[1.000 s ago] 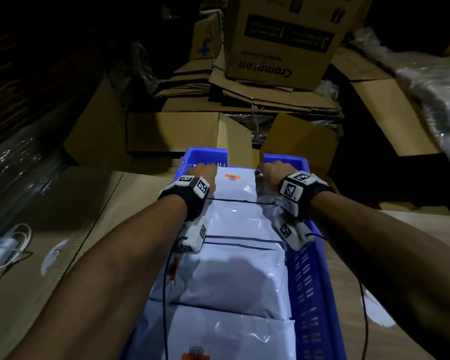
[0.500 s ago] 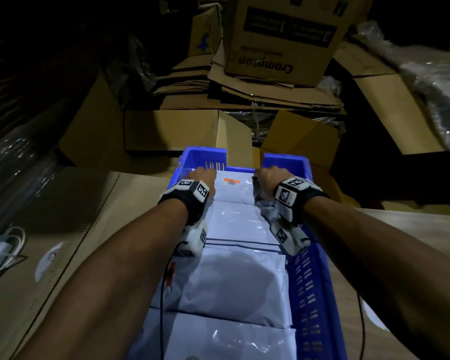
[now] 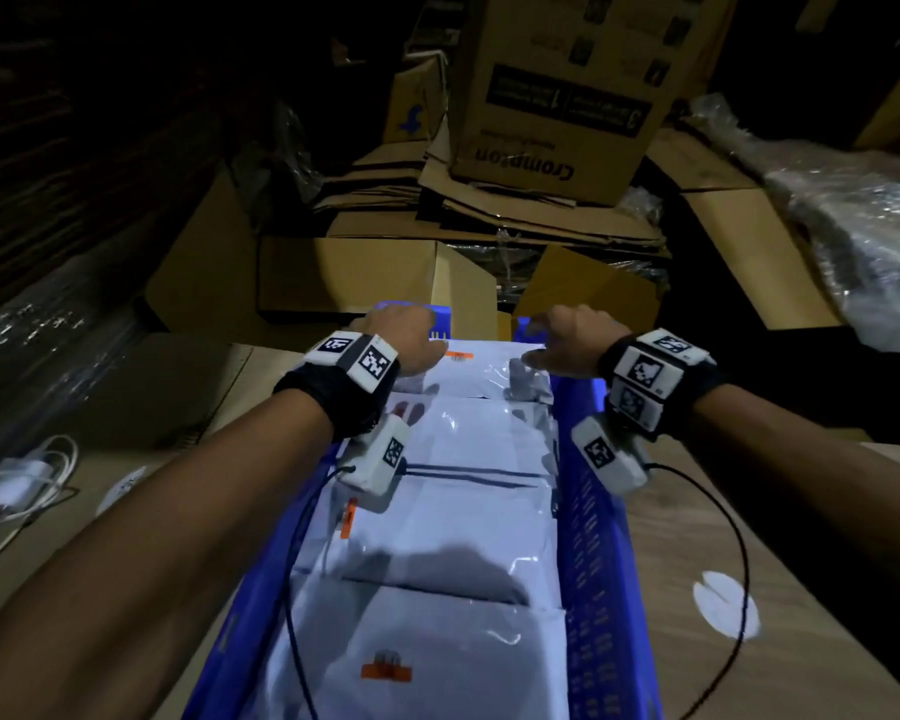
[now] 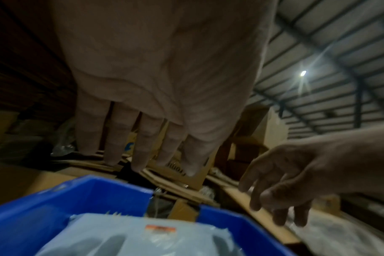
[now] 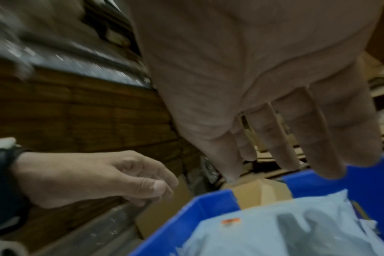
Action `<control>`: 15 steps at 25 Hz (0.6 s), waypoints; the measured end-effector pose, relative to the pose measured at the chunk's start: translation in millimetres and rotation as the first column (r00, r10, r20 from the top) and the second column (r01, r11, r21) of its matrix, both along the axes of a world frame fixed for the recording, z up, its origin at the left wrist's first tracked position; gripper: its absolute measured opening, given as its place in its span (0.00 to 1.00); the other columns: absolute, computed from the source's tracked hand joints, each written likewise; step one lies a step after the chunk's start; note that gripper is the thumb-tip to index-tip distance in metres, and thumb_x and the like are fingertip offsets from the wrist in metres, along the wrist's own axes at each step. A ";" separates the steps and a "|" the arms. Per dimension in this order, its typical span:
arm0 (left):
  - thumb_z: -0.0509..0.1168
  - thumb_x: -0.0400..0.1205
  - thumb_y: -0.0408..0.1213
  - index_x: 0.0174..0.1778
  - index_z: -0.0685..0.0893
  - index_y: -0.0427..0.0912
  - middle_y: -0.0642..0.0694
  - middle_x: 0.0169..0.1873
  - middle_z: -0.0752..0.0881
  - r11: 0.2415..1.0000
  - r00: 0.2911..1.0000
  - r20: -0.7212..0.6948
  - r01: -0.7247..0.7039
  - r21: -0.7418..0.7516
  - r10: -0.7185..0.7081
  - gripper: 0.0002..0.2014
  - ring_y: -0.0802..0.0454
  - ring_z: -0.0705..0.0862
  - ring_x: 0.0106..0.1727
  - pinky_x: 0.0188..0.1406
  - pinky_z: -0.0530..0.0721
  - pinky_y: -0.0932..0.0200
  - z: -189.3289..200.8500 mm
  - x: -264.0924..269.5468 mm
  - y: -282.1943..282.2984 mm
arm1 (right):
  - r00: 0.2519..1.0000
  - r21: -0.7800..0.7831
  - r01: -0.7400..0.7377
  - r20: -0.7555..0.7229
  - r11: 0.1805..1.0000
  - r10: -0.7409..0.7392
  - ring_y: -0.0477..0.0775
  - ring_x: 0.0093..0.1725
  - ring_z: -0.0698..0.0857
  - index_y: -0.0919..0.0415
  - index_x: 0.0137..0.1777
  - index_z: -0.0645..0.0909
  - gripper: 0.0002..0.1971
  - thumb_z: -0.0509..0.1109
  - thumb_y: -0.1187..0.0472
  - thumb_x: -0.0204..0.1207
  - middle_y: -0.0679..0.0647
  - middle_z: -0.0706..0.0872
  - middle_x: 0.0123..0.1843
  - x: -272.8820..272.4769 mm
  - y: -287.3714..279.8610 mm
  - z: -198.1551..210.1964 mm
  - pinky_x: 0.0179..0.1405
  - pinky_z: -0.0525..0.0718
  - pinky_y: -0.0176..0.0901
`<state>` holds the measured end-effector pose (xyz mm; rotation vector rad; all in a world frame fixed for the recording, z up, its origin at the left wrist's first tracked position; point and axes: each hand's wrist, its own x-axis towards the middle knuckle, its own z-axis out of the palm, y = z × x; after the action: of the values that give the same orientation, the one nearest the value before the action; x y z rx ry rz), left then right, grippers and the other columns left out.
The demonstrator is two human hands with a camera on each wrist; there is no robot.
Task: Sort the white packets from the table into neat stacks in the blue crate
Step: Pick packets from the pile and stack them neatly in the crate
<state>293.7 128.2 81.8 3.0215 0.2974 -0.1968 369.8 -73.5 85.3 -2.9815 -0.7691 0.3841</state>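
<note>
The blue crate (image 3: 588, 537) runs away from me, filled with a row of white packets (image 3: 468, 444) lying flat and overlapping. The farthest packet (image 3: 484, 366) bears an orange label. My left hand (image 3: 404, 337) hovers over the crate's far left corner; my right hand (image 3: 567, 340) hovers over the far right corner. In the left wrist view the left hand (image 4: 149, 152) has straight fingers above the crate wall (image 4: 77, 199), holding nothing. In the right wrist view the right hand (image 5: 285, 147) is likewise empty, its fingers extended above the packet (image 5: 274, 233).
Stacked cardboard boxes, one a printed carton (image 3: 557, 96), crowd the space just beyond the crate. A white charger and cable (image 3: 17, 485) lie on the cardboard-covered table (image 3: 126, 511) at left. A plastic-wrapped bundle (image 3: 863, 236) sits at far right.
Both hands were down at the sides of the farthest packet inside the crate; now they have lifted off it and moved slightly apart, fingers free.
</note>
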 end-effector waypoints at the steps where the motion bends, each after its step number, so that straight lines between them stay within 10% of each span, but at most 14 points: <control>1: 0.57 0.86 0.51 0.69 0.78 0.46 0.43 0.68 0.80 0.999 1.000 0.021 0.023 -0.024 -0.022 0.19 0.40 0.77 0.68 0.61 0.72 0.53 11.7 -13.3 -5.6 | 1.000 0.024 -0.002 0.005 1.000 0.002 0.61 0.66 0.81 0.49 0.74 0.75 0.25 0.68 0.43 0.80 0.55 0.82 0.68 -11.8 -7.5 7.1 0.55 0.77 0.46; 9: 0.54 0.84 0.61 0.74 0.73 0.56 0.49 0.69 0.81 0.989 0.991 0.079 0.117 -0.092 -0.110 0.25 0.41 0.77 0.70 0.64 0.74 0.47 38.7 -156.3 -44.2 | 0.994 0.137 -0.065 -0.079 0.988 0.077 0.57 0.58 0.85 0.48 0.70 0.77 0.22 0.68 0.42 0.80 0.49 0.87 0.59 -156.6 -75.3 31.8 0.61 0.82 0.53; 15: 0.52 0.86 0.58 0.68 0.76 0.49 0.46 0.61 0.83 0.987 0.978 0.136 0.158 0.002 -0.157 0.22 0.40 0.80 0.63 0.48 0.75 0.49 -3.9 -259.9 -67.7 | 0.995 0.278 -0.102 0.006 0.955 0.104 0.56 0.60 0.83 0.51 0.74 0.77 0.26 0.65 0.40 0.79 0.53 0.84 0.67 -268.1 -111.7 -0.8 0.57 0.80 0.50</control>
<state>33.7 60.5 77.8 3.0309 0.0458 -0.0031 101.6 -185.2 84.5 -2.6846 -0.8979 0.2672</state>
